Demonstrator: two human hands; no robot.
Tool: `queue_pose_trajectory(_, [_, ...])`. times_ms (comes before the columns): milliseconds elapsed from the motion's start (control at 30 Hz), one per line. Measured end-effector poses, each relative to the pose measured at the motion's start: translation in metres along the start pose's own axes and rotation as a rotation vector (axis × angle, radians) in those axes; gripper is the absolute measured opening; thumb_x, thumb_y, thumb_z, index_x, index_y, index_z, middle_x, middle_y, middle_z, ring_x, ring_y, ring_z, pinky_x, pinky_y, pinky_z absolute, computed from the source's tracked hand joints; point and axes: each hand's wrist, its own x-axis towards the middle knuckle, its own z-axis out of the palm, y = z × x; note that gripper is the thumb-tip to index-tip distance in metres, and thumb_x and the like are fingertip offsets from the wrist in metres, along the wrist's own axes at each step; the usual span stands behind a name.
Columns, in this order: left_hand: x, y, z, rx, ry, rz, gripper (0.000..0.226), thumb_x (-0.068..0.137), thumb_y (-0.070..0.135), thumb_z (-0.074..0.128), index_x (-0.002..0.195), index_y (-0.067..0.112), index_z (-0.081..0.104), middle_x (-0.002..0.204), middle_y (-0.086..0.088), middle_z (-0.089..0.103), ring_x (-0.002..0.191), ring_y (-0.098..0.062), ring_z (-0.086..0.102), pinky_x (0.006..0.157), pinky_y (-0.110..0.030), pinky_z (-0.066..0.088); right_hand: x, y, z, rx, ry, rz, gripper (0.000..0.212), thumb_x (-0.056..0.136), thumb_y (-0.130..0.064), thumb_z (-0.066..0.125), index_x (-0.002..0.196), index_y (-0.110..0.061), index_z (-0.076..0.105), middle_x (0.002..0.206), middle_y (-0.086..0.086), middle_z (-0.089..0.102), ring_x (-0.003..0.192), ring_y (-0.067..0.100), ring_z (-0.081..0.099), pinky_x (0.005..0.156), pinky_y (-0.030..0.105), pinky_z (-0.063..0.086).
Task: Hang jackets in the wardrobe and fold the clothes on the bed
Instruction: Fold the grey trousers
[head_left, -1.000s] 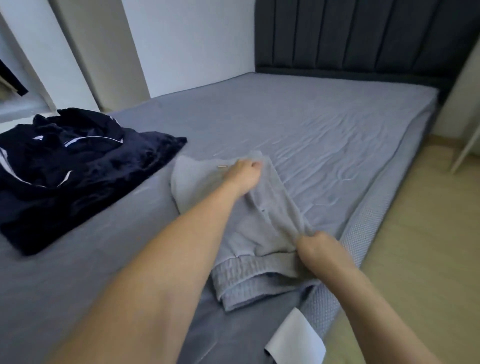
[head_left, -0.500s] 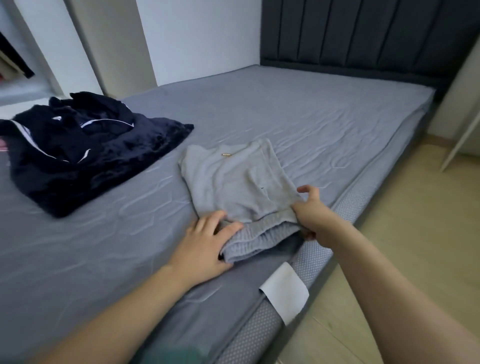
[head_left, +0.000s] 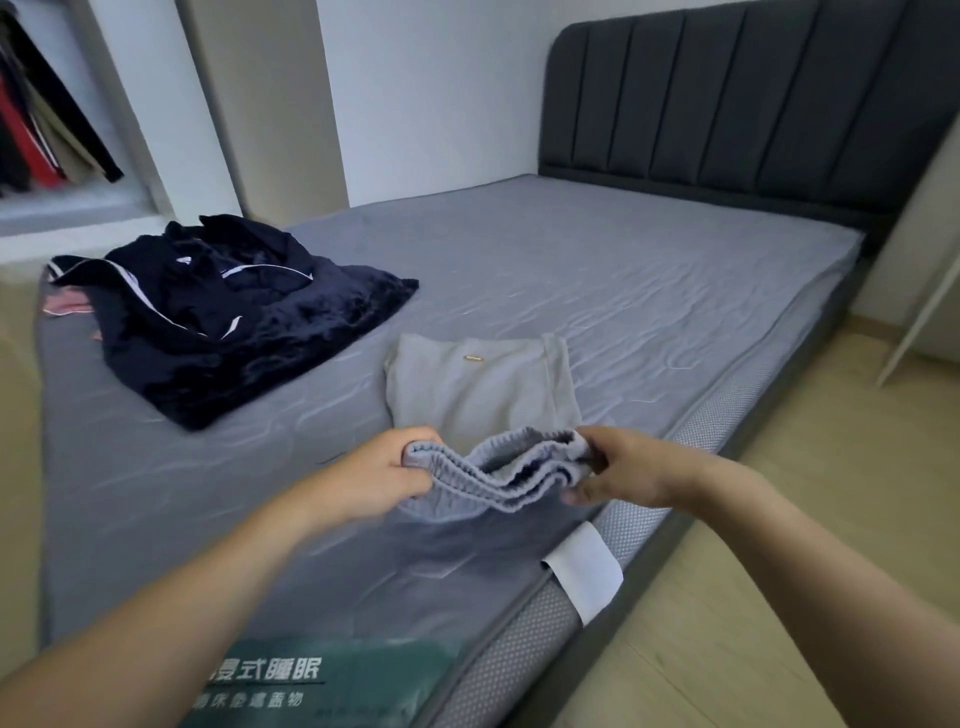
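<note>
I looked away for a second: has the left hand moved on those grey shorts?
Yes. The left hand came back from the far end of the grey shorts to the waistband, nearer the mattress edge, and now grips it.

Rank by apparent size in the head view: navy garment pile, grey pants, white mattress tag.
1. navy garment pile
2. grey pants, nearer the camera and partly lifted by both hands, so the gap is unsure
3. white mattress tag

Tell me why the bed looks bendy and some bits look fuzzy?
In the head view, the wide lens curves the headboard and stretches the arms at the bottom. The clothes on the shelf at the far left are smeared and soft. The left hand, right hand and grey trousers look fairly sharp. Light is soft, with a faint shadow under the raised waistband.
</note>
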Motion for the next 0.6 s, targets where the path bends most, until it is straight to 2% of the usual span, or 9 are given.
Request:
queue_pose_trajectory(33, [-0.004,0.002,-0.004,-0.036,-0.04,-0.059,0.023,0.058,0.014,0.056,0.08,0.017,0.062,0.07,0.0,0.052,0.066,-0.012,0.048,0.065,-0.033,0.037,-0.008,-0.012,-0.003,0.047,-0.046,-0.003,0.017,0.073,-0.041,0.08,0.086,-0.034,0.07,0.093,-0.025,0.068,0.092,-0.006,0.063,0.086,0.019,0.05])
queue_pose_trajectory(67, [-0.008,0.004,-0.008,-0.093,-0.088,-0.142,0.038,0.053,0.017,0.059,0.09,0.012,0.065,0.077,-0.004,0.06,0.073,-0.016,0.055,0.07,-0.035,0.041,-0.017,-0.025,-0.008,0.09,-0.12,0.006,0.015,0.083,-0.033,0.075,0.07,-0.039,0.071,0.081,-0.037,0.064,0.078,-0.018,0.058,0.075,0.005,0.045])
queue_pose_trajectory(133, [-0.014,0.007,-0.016,-0.255,-0.214,-0.353,0.068,0.042,0.018,0.066,0.109,0.003,0.061,0.105,-0.017,0.07,0.097,-0.029,0.067,0.086,-0.044,0.049,-0.02,-0.034,-0.014,0.25,-0.178,0.035,0.031,0.094,-0.016,0.059,0.069,-0.032,0.069,0.072,-0.033,0.064,0.069,-0.02,0.058,0.063,-0.001,0.04])
queue_pose_trajectory(200, [-0.014,0.017,-0.022,-0.363,-0.238,-0.425,0.065,0.041,0.011,0.068,0.105,0.003,0.06,0.11,-0.019,0.07,0.102,-0.032,0.068,0.089,-0.042,0.051,-0.019,-0.038,-0.018,0.338,-0.114,0.076,0.019,0.095,-0.018,0.052,0.091,-0.016,0.07,0.086,-0.013,0.074,0.083,-0.002,0.068,0.07,0.009,0.047])
queue_pose_trajectory(267, [0.0,0.021,-0.029,-0.379,-0.12,-0.426,0.043,0.052,0.005,0.066,0.095,0.006,0.06,0.099,-0.017,0.071,0.091,-0.027,0.068,0.082,-0.035,0.051,0.002,-0.033,-0.014,0.411,0.013,0.138,0.029,0.093,-0.025,0.05,0.103,-0.006,0.069,0.1,0.005,0.075,0.095,0.02,0.07,0.083,0.028,0.054])
queue_pose_trajectory(400, [0.047,0.013,-0.041,-0.475,0.223,-0.359,0.006,0.085,0.002,0.064,0.09,0.005,0.067,0.089,-0.012,0.073,0.075,-0.02,0.07,0.072,-0.029,0.054,0.055,-0.025,-0.006,0.533,0.385,0.207,0.041,0.095,-0.041,0.047,0.104,-0.006,0.067,0.106,0.01,0.071,0.099,0.026,0.066,0.094,0.039,0.05])
queue_pose_trajectory(467, [0.075,0.003,-0.042,-0.476,0.341,-0.324,0.013,0.09,0.01,0.065,0.099,0.001,0.068,0.094,-0.014,0.073,0.075,-0.022,0.07,0.07,-0.03,0.056,0.086,-0.02,-0.007,0.523,0.546,0.225,0.047,0.099,-0.043,0.041,0.099,-0.004,0.066,0.099,0.009,0.065,0.095,0.026,0.06,0.088,0.036,0.047])
queue_pose_trajectory(533, [0.109,-0.011,-0.041,-0.437,0.431,-0.29,0.023,0.093,0.018,0.064,0.106,-0.001,0.066,0.103,-0.017,0.071,0.086,-0.028,0.069,0.08,-0.038,0.057,0.119,-0.015,-0.01,0.396,0.628,0.278,0.052,0.101,-0.043,0.031,0.089,-0.004,0.064,0.095,0.012,0.058,0.099,0.03,0.054,0.089,0.037,0.042])
queue_pose_trajectory(600, [0.143,-0.033,-0.039,-0.261,0.479,-0.344,0.04,0.089,0.036,0.064,0.114,0.005,0.063,0.121,-0.02,0.063,0.109,-0.035,0.062,0.099,-0.047,0.049,0.157,-0.002,-0.014,0.239,0.623,0.395,0.058,0.101,-0.047,0.025,0.108,-0.005,0.064,0.123,0.019,0.055,0.122,0.037,0.046,0.104,0.043,0.037])
